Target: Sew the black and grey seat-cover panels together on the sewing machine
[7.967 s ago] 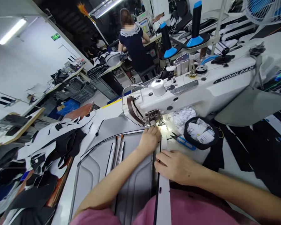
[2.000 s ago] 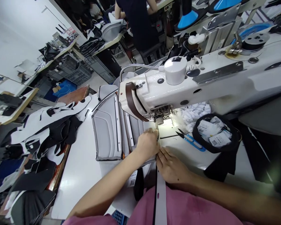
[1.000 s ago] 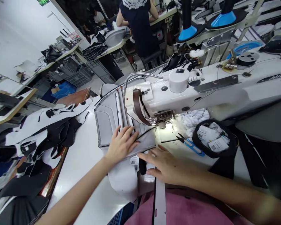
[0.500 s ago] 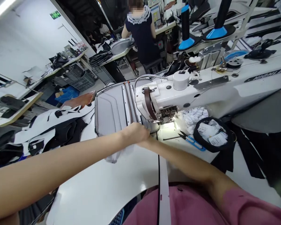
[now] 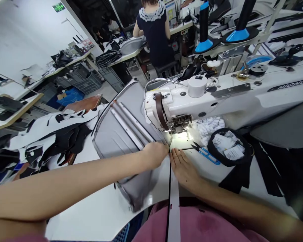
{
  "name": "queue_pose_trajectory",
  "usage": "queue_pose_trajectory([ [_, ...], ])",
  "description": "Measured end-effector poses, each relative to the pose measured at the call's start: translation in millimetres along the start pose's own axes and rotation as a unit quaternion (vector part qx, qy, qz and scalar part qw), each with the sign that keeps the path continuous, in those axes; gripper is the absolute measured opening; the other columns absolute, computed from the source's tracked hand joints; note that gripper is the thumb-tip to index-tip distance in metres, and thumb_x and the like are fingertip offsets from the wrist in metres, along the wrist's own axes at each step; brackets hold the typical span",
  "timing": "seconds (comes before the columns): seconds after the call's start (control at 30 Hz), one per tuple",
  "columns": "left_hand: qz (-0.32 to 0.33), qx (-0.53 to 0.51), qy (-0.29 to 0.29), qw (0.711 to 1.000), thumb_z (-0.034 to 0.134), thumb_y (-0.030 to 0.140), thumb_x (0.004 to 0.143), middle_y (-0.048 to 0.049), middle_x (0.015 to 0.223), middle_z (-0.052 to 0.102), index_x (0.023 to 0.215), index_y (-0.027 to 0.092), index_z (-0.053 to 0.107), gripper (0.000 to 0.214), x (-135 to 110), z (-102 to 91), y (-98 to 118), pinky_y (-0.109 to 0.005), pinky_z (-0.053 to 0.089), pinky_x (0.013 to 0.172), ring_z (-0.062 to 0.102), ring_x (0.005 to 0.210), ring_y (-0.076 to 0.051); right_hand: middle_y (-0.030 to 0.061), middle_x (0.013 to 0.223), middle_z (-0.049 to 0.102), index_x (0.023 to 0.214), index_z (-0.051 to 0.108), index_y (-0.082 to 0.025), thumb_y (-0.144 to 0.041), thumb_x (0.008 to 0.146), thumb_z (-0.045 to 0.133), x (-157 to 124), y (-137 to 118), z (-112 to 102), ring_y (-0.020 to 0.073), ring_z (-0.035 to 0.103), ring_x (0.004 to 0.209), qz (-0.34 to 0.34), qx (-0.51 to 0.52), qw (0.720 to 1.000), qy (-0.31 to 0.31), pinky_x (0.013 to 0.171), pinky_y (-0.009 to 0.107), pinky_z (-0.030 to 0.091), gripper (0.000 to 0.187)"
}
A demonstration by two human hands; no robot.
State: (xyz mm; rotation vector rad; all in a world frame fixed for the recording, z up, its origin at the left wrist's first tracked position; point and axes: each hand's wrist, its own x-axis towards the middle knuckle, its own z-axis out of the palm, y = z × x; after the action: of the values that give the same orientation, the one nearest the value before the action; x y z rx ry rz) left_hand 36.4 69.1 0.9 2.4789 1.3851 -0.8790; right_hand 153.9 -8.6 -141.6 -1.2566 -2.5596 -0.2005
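Note:
A grey padded panel (image 5: pixel 121 131) with two pale strips lies slanted on the white table, left of the sewing machine (image 5: pixel 217 97). My left hand (image 5: pixel 155 154) is closed on the panel's near edge, just in front of the presser foot (image 5: pixel 178 122). Beside it, my right hand (image 5: pixel 183 166) lies flat with fingers together on a long grey strip (image 5: pixel 173 205) that runs toward my lap. The two hands almost touch under the lit needle area.
Blue-handled snips (image 5: pixel 204 153) lie right of the needle. A black bowl of white tags (image 5: pixel 229 148) stands further right. Black and white cut pieces (image 5: pixel 53 134) pile at the left. A person (image 5: pixel 154 30) sits at a far table. Blue thread cones (image 5: pixel 204 30) stand behind the machine.
The grey panel has been swung from straight to slanted and its near end pulled toward me. My right hand, hidden under my left arm before, now lies flat on the strip.

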Motion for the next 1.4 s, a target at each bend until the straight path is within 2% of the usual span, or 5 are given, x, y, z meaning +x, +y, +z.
queue_pose_trajectory([
  [0.27, -0.025, -0.056, -0.038, 0.997, 0.052, 0.007, 0.079, -0.0241, 0.111, 0.065, 0.137, 0.001, 0.040, 0.059, 11.7, 12.7, 11.6, -0.043, 0.054, 0.084, 0.065, 0.104, -0.034, 0.0330, 0.132, 0.050, 0.128, 0.051, 0.009, -0.014, 0.083, 0.048, -2.3, -4.6, -6.6, 0.0369, 0.049, 0.126, -0.008, 0.058, 0.998, -0.006, 0.106, 0.048, 0.041, 0.051],
  [0.6, -0.083, -0.200, 0.027, 0.976, 0.042, 0.012, 0.083, -0.0153, 0.099, 0.069, 0.137, 0.009, 0.040, 0.054, 36.1, 30.5, 11.0, -0.034, 0.051, 0.079, 0.067, 0.095, -0.027, 0.0332, 0.129, 0.053, 0.120, 0.060, 0.004, -0.019, 0.082, 0.054, 3.8, -3.0, 3.5, 0.0376, 0.048, 0.127, -0.011, 0.088, 0.996, 0.011, 0.107, 0.049, 0.036, 0.045],
  [1.1, -0.120, -0.145, 0.125, 0.974, 0.047, 0.015, 0.079, -0.0112, 0.087, 0.068, 0.087, 0.015, 0.063, 0.018, 61.3, 31.2, 9.0, -0.030, 0.048, 0.074, 0.066, 0.086, -0.023, 0.0266, 0.129, 0.056, 0.123, 0.059, 0.001, -0.011, 0.082, 0.051, 12.1, 13.8, 2.0, 0.0332, 0.049, 0.125, 0.000, 0.090, 0.996, -0.025, 0.112, 0.052, 0.031, 0.044],
  [1.23, -0.117, -0.159, 0.139, 0.970, 0.049, 0.021, 0.079, -0.0105, 0.102, 0.064, 0.108, 0.017, 0.062, 0.032, 36.9, 31.9, 6.2, -0.031, 0.050, 0.074, 0.065, 0.087, -0.023, 0.0215, 0.123, 0.061, 0.118, 0.062, -0.003, -0.008, 0.086, 0.047, 13.7, 21.0, -15.9, 0.0299, 0.052, 0.123, -0.047, 0.122, 0.991, -0.018, 0.112, 0.050, 0.032, 0.035],
  [1.4, -0.063, -0.179, 0.072, 0.979, 0.050, 0.013, 0.074, -0.0095, 0.110, 0.061, 0.135, 0.021, 0.045, 0.062, 5.3, 27.1, 1.9, -0.032, 0.051, 0.080, 0.065, 0.094, -0.024, 0.0263, 0.130, 0.055, 0.128, 0.054, 0.002, -0.014, 0.085, 0.048, 4.4, 0.7, -30.5, 0.0312, 0.051, 0.125, -0.074, 0.161, 0.984, -0.032, 0.108, 0.045, 0.040, 0.045],
])
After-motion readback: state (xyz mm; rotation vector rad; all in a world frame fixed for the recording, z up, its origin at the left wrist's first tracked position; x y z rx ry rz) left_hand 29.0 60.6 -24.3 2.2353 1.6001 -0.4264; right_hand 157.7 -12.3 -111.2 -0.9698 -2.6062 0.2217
